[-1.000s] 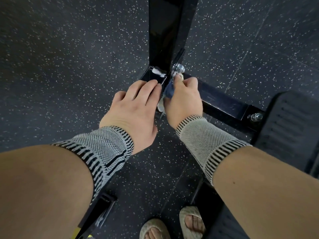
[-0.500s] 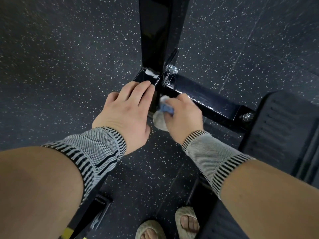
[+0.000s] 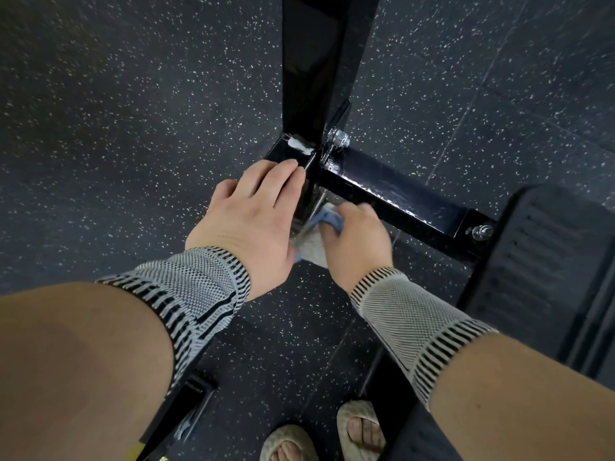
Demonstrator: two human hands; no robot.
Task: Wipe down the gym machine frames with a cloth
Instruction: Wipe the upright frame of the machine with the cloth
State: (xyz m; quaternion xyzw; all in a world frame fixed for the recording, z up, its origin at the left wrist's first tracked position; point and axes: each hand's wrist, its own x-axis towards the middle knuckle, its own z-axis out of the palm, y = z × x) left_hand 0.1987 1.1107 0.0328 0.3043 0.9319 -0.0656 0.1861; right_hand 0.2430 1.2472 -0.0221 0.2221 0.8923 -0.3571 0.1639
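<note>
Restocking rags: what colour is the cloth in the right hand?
Blue and white cloth, gripped by the right hand; head view.

Grey-and-black knit wrist sleeves; beige open-toed slippers.

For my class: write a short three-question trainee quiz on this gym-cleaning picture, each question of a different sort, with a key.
1. True or false: the right hand grips the cloth.
2. Multiple choice: the left hand rests on A) the floor, B) the black frame, C) a sandal.
3. Fill in: white residue lies on the frame left of the silver ____.

Key: 1 true; 2 B; 3 bolt.
</note>
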